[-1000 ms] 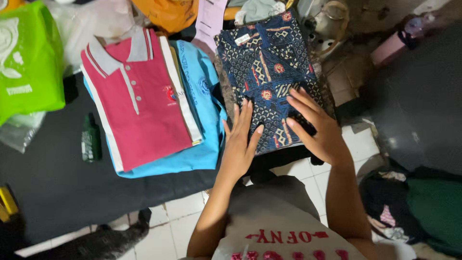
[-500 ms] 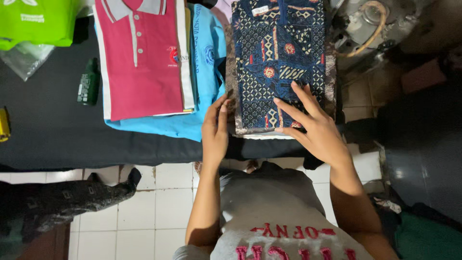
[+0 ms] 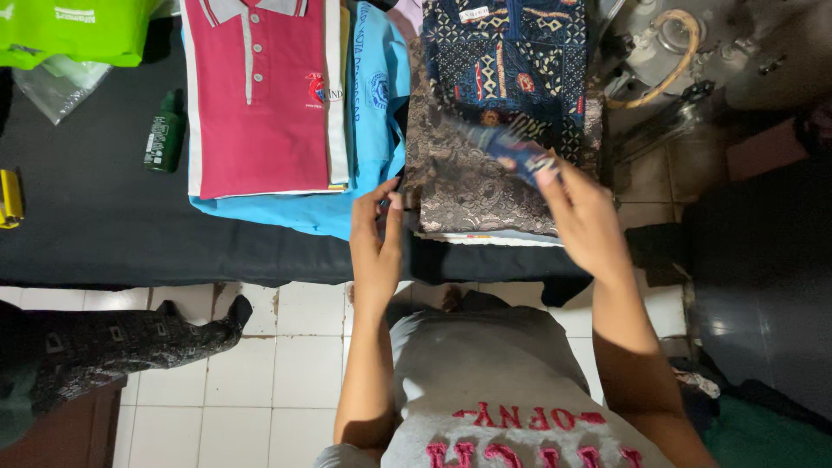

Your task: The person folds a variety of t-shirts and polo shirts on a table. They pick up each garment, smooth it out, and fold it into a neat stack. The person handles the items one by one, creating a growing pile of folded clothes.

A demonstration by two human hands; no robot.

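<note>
- A white tiled floor (image 3: 286,364) runs below a low black surface (image 3: 95,225) that spans the upper part of the view and carries folded clothes.
- The person, in a grey top with red lettering, stands at the near edge of that surface, both forearms reaching forward.
- A folded red polo shirt (image 3: 260,95) with a grey collar lies on a folded light blue shirt (image 3: 373,104), whose edge shows to its right and below it.
- Just right of these, a dark blue patterned shirt (image 3: 511,61) rests on a brown patterned cloth (image 3: 468,186); its near edge is lifted and blurred.
- A green bag (image 3: 78,30) sits at the far left corner, clear plastic beneath it.
- A dark patterned garment (image 3: 104,347) lies on the floor at the left.
- The right hand (image 3: 585,221) pinches the lifted near edge of the dark blue patterned shirt between thumb and fingers.
- The left hand (image 3: 377,234) lies with fingers together and loosely curled at the left edge of the brown cloth, gripping nothing that can be made out.
- A small green bottle (image 3: 165,134) lies left of the polo.
- A yellow object (image 3: 10,198) peeks in at the left border.
</note>
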